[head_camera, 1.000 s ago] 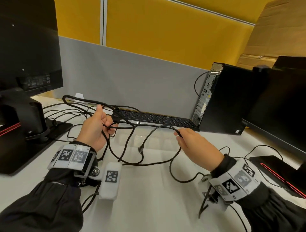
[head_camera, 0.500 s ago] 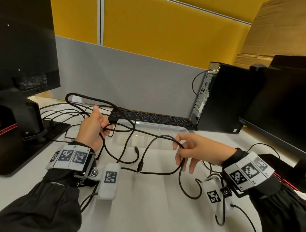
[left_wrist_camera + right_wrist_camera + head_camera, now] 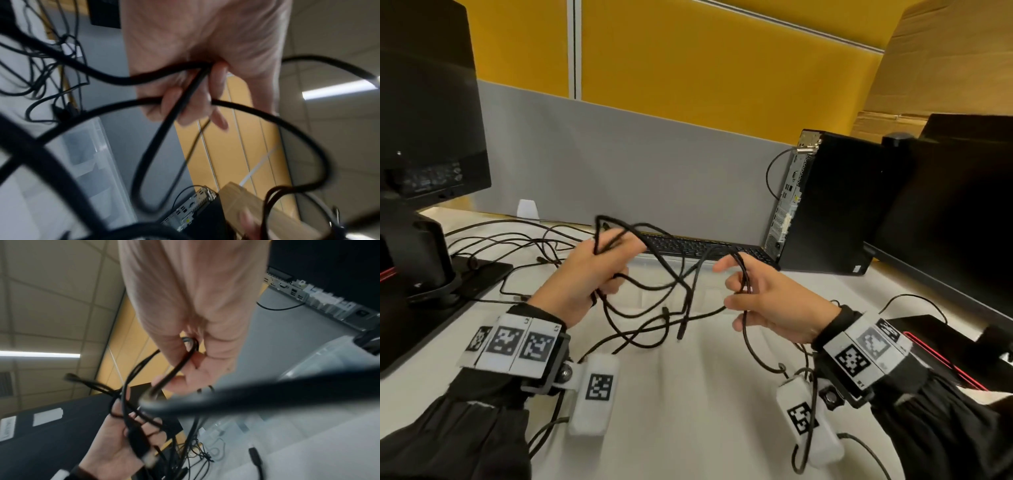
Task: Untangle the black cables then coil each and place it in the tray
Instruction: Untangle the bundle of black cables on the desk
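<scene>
Surface: white [image 3: 688,394], tray [image 3: 654,263] behind my hands.
Change: both hands higher, closer than before.
Left hand [image 3: 582,277]: grip holds black cables [image 3: 664,284] bunch.
Right hand [image 3: 774,301]: grip pinches one loop.

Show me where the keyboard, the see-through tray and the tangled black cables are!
keyboard [image 3: 698,246], head view, on the middle keys.
tray [image 3: 96,162], left wrist view, on its clear side wall.
black cables [image 3: 681,291], head view, on the strands crossing between the two hands.
</scene>
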Tool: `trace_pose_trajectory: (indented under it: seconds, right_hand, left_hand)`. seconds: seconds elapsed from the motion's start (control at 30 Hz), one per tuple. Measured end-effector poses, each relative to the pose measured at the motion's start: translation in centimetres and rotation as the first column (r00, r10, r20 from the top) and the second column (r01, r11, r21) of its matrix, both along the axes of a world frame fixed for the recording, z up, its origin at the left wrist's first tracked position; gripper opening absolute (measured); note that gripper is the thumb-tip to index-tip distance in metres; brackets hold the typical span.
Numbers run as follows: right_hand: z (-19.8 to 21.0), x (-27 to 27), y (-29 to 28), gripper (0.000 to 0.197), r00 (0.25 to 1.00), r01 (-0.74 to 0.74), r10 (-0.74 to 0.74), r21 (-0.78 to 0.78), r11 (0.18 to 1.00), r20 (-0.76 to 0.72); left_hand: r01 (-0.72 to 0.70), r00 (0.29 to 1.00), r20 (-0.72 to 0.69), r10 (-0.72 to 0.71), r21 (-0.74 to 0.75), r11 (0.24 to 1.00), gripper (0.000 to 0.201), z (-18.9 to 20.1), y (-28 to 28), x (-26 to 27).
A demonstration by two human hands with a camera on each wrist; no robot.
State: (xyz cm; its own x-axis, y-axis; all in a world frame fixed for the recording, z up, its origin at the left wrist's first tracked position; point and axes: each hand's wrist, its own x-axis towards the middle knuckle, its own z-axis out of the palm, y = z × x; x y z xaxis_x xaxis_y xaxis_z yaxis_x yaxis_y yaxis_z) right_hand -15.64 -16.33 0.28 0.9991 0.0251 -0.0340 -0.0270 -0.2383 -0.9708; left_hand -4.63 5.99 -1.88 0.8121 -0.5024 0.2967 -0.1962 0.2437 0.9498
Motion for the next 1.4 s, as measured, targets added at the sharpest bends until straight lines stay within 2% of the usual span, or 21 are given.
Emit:
trace_pose_trajectory:
  seconds: [0.1,0.17,0.23,0.3,0.4,0.47,0.57,0.7,0.8,0.83,0.87,0.9,0.93,0.97,1.0,1.07,1.1,1.17,1.27,1.33,1.4]
  right_hand:
    - [-0.3,0.8,0.5,0.039,0.999,0.031,-0.031,0.049,0.998,0.007]
    - [-0.6,1.3,1.0,0.034,0.999,0.031,-0.03,0.062,0.998,-0.013]
    - [-0.5,1.6,1.0,0.027,0.999,0.027,-0.024,0.055,0.998,-0.04]
    - [0.0,1.6,0.5,0.02,0.997,0.038,-0.035,0.042,0.998,-0.071]
    - [1.1,1.2,-1.5,0.022,0.996,-0.004,0.008,0.048,0.999,-0.084]
    - [1.7,0.9,-3.1,0.014,0.997,-0.008,0.012,0.054,0.999,-0.077]
    - [2.3,0.2,-5.3,0.02,0.998,0.038,-0.036,0.047,0.998,-0.045]
    - [3.1,-1.0,-7.1,0.04,0.97,0.225,-0.231,0.083,0.971,0.072]
    - [3.6,-1.5,-9.0,0.044,0.895,0.367,-0.427,0.326,0.871,0.132]
    - [3.7,-1.5,-9.8,0.044,0.851,0.431,-0.503,0.347,0.833,0.149]
    - [3.8,-1.6,-10.8,0.045,0.788,0.536,-0.588,0.265,0.802,0.184]
    - [3.8,-1.7,-11.8,0.045,0.717,0.654,-0.646,0.071,0.753,0.262]
    - [3.6,-1.9,-12.9,0.045,0.669,0.734,-0.648,-0.181,0.655,0.364]
    - [3.4,-2.0,-14.0,0.043,0.668,0.744,-0.601,-0.394,0.539,0.439]
    - [3.0,-2.0,-15.1,0.04,0.71,0.696,-0.546,-0.556,0.454,0.445]
    - [1.9,-1.7,-16.6,0.033,0.809,0.505,-0.517,-0.78,0.37,0.279]
    - [1.4,-1.6,-17.2,0.029,0.825,0.421,-0.535,-0.828,0.369,0.181]
    - [0.7,-1.3,-18.1,0.018,0.818,0.387,-0.565,-0.827,0.408,0.104]
    - [-0.2,-1.1,-19.0,0.012,0.761,0.578,-0.601,-0.678,0.454,0.246]
    - [-0.7,-0.9,-19.6,0.009,0.781,0.564,-0.563,-0.69,0.453,0.269]
    - [-1.0,-1.0,-19.8,0.03,0.831,0.466,-0.518,-0.764,0.446,0.204]
  left_hand:
    - [0.018,0.98,0.182,-0.084,0.339,0.941,0.054,-0.2,-0.7,-1.2]
    - [0.063,0.967,0.189,-0.172,0.477,0.877,0.058,-0.6,-0.8,-1.3]
    - [0.154,0.956,0.133,-0.261,0.532,0.833,0.055,-0.7,-0.6,-1.2]
    - [0.241,0.947,0.071,-0.312,0.484,0.841,0.055,-0.8,-0.1,-0.8]
    - [0.307,0.945,0.031,-0.325,0.26,0.916,0.052,-0.8,0.8,-0.1]
    - [0.239,0.971,-0.009,-0.24,0.16,0.958,0.054,-0.6,1.2,0.2]
    - [0.076,0.997,-0.027,-0.072,0.185,0.98,0.049,-0.5,1.1,0.6]
    - [0.01,0.992,-0.127,0.005,0.11,0.994,0.025,-0.5,1.2,1.2]
    - [-0.039,0.974,-0.222,0.05,0.053,0.998,0.048,-0.7,1.8,2.2]
    - [-0.058,0.962,-0.265,0.063,0.026,0.998,0.053,-0.7,2.2,2.5]
    - [-0.075,0.952,-0.299,0.07,-0.007,0.997,0.053,-0.6,2.6,2.7]
    - [-0.093,0.945,-0.319,0.076,-0.038,0.995,0.049,-0.6,3.0,2.9]
    - [-0.104,0.94,-0.333,0.078,-0.06,0.993,0.045,-0.6,3.3,3.0]
    - [-0.103,0.937,-0.341,0.074,-0.07,0.992,0.043,-0.6,3.5,3.1]
    - [-0.096,0.937,-0.343,0.067,-0.066,0.993,0.042,-0.6,3.5,3.0]
    - [-0.075,0.942,-0.329,0.066,-0.013,0.997,0.041,-0.8,2.9,2.8]
    - [-0.07,0.946,-0.316,0.076,0.029,0.997,0.041,-0.9,2.6,2.7]
    - [-0.07,0.952,-0.289,0.096,0.101,0.992,0.041,-0.9,2.1,2.5]
    - [-0.089,0.955,-0.266,0.127,0.152,0.984,0.04,-0.8,1.9,2.2]
    - [-0.104,0.954,-0.261,0.149,0.176,0.979,0.04,-0.7,1.8,2.2]
    - [-0.114,0.953,-0.254,0.164,0.202,0.973,0.04,-0.6,1.8,2.1]
